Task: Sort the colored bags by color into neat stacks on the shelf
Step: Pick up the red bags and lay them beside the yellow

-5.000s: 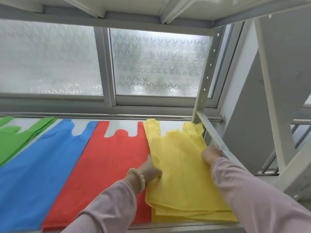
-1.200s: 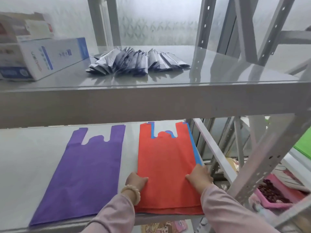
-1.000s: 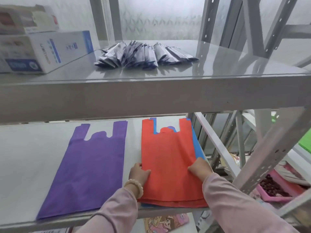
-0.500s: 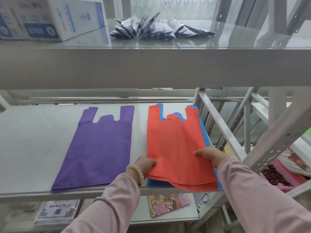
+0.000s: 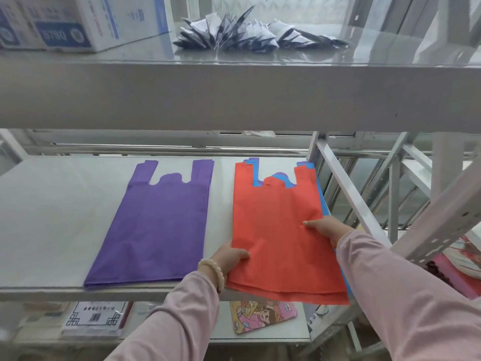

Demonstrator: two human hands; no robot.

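Observation:
A mixed pile of bags lies at the right end of the grey shelf, with a red bag on top and a blue bag and a purple one peeking out beneath. My left hand grips the red bags' left edge near the bottom. My right hand holds their right edge, thumb on top. The pile's front end hangs over the shelf's front edge. A purple stack lies flat to the left, apart from the pile.
The shelf above carries a white and blue carton and a fan of dark packets. A slanted metal brace runs close to my right hand. Below lie a cartoon pouch and a printed packet.
Five seconds ago my hands were on a yellow stack on another shelf. Since a second ago the red bags have slid toward me, over the front edge, both hands gripping their sides.

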